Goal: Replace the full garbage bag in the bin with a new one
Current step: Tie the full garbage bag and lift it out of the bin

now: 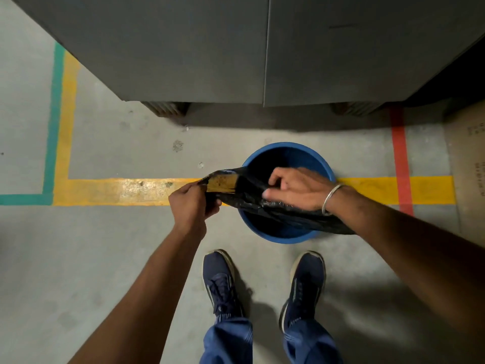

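Observation:
A round blue bin [286,151] stands on the grey floor just ahead of my feet, and its inside looks dark and empty. A thin black garbage bag [249,195] is stretched flat above the bin's mouth, running from left of the rim to under my right forearm. My left hand [191,203] pinches the bag's left end, where the film is thin enough that the yellow floor line shows through. My right hand [296,190] rests on top of the bag over the bin with its fingers curled into the plastic. A metal bangle is on that wrist.
A large grey cabinet [262,48] on ribbed feet stands right behind the bin. Yellow, green and red lines [118,191] mark the floor. Brown cardboard [469,158] lies at the right edge. My two blue shoes [223,282] stand just behind the bin.

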`<state>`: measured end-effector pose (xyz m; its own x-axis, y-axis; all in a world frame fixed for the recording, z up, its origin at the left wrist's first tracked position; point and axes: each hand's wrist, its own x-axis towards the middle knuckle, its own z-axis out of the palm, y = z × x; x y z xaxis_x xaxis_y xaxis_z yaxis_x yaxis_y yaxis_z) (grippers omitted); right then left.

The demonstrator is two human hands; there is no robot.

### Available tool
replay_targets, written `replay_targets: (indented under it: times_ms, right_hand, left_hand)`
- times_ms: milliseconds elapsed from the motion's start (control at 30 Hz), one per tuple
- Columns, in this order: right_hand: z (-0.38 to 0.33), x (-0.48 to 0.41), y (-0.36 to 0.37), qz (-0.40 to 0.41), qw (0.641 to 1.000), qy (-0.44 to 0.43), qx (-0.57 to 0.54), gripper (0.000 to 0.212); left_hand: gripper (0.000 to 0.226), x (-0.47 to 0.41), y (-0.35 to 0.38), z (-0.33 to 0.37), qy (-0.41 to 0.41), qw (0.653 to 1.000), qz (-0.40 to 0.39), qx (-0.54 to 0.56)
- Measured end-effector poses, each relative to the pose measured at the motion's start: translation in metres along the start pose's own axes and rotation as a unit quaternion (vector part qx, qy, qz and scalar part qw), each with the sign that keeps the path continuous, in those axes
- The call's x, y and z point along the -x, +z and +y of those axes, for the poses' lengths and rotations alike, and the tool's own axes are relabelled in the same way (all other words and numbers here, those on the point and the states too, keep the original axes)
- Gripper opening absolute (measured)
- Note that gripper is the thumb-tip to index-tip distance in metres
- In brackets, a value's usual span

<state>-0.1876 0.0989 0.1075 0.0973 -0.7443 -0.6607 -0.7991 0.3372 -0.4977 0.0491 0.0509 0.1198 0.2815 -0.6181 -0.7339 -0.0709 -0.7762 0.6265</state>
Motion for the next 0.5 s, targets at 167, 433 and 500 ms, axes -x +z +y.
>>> replay_targets:
  times_ms: [167, 433, 500]
  right_hand:
    - [-0.008, -0.001, 0.039, 0.103, 0.969, -0.015, 0.225, 0.046]
    - [0.015, -0.006, 0.0, 0.093, 0.993, -0.01, 0.072, 0.032]
    - [0.014, -0.011, -0.006, 0.083, 0.995, -0.012, 0.057, 0.035]
  left_hand:
    - [0.01, -0.006, -0.002, 0.01, -0.068, 0.995, -0.019, 0.066]
    - [0.081, -0.031, -0.001, 0.001, 0.318, 0.907, -0.055, -0.27]
    - [0.11, -0.031, 0.019, -0.007, 0.365, 0.769, -0.183, -0.491]
